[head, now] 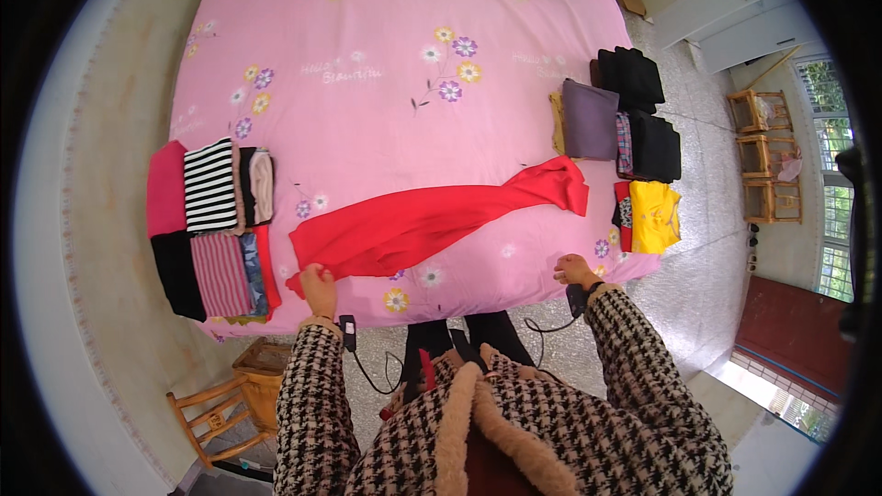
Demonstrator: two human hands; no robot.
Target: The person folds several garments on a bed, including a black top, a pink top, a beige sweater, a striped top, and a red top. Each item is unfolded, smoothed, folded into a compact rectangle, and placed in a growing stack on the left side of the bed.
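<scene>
A red garment (413, 224) lies stretched out across the near part of the bed, with creases along it and its right end bunched. My left hand (318, 286) is at its lower left corner, fingers bent on the cloth. My right hand (572, 270) is held over the bed's near right part, below the garment's right end and apart from it, fingers curled with no cloth in them. Which garment the red cloth is, I cannot tell.
Folded clothes stand at the left, among them a black-and-white striped one (210, 186) and a pink striped one (222, 274). Right are folded purple (590, 120), black (656, 146) and yellow (653, 217) clothes. A wooden chair (258, 386) stands by the bed's near left corner.
</scene>
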